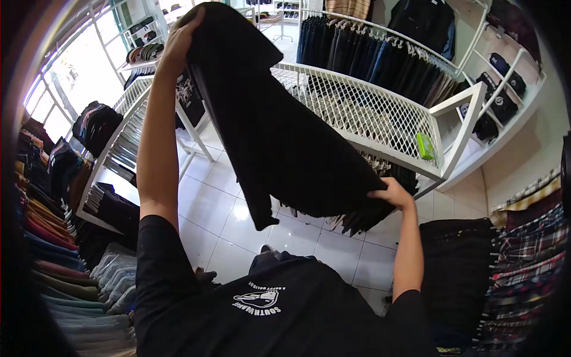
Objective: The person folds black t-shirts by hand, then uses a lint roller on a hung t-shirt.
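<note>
A black garment (279,131) is stretched out slantwise in front of me. My left hand (185,33), raised at the upper left, is closed on its top edge. Lower down on the right, my right hand (395,195) pinches another edge of the cloth. Between the two hands the fabric hangs in a broad sheet, and a narrow end of it dangles over the tiled floor (208,184). Folds hide whether it is a shirt or a pair of trousers.
Behind the garment stands a white mesh-topped rack (369,119) with a green packet (425,146) on it. Trousers (357,50) hang farther back. Folded clothes (71,285) line the left; plaid shirts (529,256) hang at right. Caps (499,98) sit on a wall shelf.
</note>
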Demonstrator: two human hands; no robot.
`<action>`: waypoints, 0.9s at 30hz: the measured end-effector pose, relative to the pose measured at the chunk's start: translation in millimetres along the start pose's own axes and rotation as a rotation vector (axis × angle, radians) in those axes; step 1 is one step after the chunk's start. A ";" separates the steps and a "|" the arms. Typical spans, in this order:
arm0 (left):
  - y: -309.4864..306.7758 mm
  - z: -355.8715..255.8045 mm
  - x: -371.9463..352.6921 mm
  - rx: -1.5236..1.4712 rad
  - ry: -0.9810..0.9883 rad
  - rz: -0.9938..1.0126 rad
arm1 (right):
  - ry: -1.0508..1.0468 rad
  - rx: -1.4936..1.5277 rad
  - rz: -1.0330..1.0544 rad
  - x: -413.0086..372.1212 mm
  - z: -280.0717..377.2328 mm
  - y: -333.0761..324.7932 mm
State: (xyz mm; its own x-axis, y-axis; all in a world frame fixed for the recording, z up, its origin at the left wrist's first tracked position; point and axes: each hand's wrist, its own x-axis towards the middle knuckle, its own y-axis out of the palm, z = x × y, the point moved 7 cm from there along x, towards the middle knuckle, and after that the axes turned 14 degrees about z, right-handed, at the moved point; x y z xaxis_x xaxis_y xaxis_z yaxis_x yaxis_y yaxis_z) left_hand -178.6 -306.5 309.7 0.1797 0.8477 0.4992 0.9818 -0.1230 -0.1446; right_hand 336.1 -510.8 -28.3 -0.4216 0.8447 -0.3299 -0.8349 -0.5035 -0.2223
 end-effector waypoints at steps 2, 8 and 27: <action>-0.6 13.4 4.4 -0.010 0.008 -0.006 | -0.013 -0.009 -0.040 -14.3 7.3 -23.1; -17.1 67.4 43.2 0.264 0.013 -0.021 | -0.218 0.284 -0.345 -36.4 49.6 -103.3; 160.3 298.5 -31.1 0.403 -0.111 -0.022 | -0.216 -0.601 -1.263 92.5 92.2 -7.4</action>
State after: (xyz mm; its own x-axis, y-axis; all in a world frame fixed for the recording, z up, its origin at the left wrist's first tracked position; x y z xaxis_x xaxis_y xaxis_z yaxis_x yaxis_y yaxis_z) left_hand -45.1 -198.6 15.9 0.1294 0.9012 0.4136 0.8791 0.0887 -0.4684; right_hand 270.7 -412.2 27.5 0.3939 0.7618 0.5143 -0.4329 0.6473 -0.6273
